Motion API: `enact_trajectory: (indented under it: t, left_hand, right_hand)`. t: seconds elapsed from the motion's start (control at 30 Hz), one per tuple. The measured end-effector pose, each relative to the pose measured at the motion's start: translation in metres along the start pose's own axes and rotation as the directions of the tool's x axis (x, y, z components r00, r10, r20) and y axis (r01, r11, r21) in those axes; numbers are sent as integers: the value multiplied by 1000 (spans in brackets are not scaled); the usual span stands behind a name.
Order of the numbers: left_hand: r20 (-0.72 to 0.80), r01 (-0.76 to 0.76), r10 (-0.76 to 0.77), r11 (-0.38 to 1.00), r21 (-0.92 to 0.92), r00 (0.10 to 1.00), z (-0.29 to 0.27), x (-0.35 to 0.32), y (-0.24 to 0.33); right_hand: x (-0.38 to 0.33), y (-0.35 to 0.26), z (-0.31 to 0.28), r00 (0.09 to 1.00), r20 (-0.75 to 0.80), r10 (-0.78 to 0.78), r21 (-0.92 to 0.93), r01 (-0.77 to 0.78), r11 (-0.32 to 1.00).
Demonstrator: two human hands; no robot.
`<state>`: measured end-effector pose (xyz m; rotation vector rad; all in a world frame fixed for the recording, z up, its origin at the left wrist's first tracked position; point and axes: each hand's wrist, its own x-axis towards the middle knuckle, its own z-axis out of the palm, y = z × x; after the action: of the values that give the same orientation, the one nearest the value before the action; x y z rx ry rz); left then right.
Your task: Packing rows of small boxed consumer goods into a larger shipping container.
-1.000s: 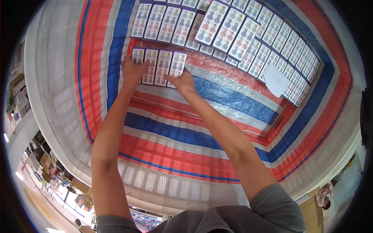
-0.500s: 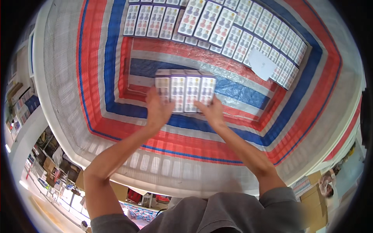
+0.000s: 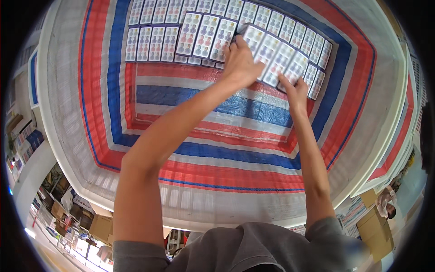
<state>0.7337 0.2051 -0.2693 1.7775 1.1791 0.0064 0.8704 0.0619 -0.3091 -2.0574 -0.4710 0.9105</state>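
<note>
A row of several slim boxes (image 3: 270,58), printed with rows of small coloured round pictures, is gripped between my two hands. It lies over the right part of the packed boxes (image 3: 151,44) at the far side of a large lined container. My left hand (image 3: 240,65) closes on the row's left end, its fingertips partly hidden behind the boxes. My right hand (image 3: 295,93) presses at the near right edge with thumb and fingers. Left of my left hand, three more boxes (image 3: 207,36) rest raised on the packed layer.
Red, blue and white striped sheeting (image 3: 213,109) lines the container, whose pale rim (image 3: 81,177) curves around the near side. Cardboard boxes (image 3: 375,232) stand on the floor at lower right, near another person (image 3: 386,202). Shelves with goods (image 3: 27,140) are at the left.
Both hands have carried the row of boxes from the container's middle to the far right, onto the packed boxes. The white paper piece that lay there is no longer visible. The view has shifted.
</note>
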Motion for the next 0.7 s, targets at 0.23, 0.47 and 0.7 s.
enact_trajectory:
  t: [0.23, 0.47, 0.7]
  left_hand:
    - [-360, -328, 421, 899, 292, 833, -5, 7, -59]
    - [-249, 161, -218, 959, -232, 944, -100, 48, -144]
    - [-41, 270, -316, 865, -422, 948, -87, 60, -150]
  right_hand:
    - [45, 36, 19, 996, 86, -23, -49, 27, 998]
    - [61, 28, 13, 982, 186, 37, 63, -49, 997]
    - [71, -4, 40, 1000, 7, 28, 102, -28, 994]
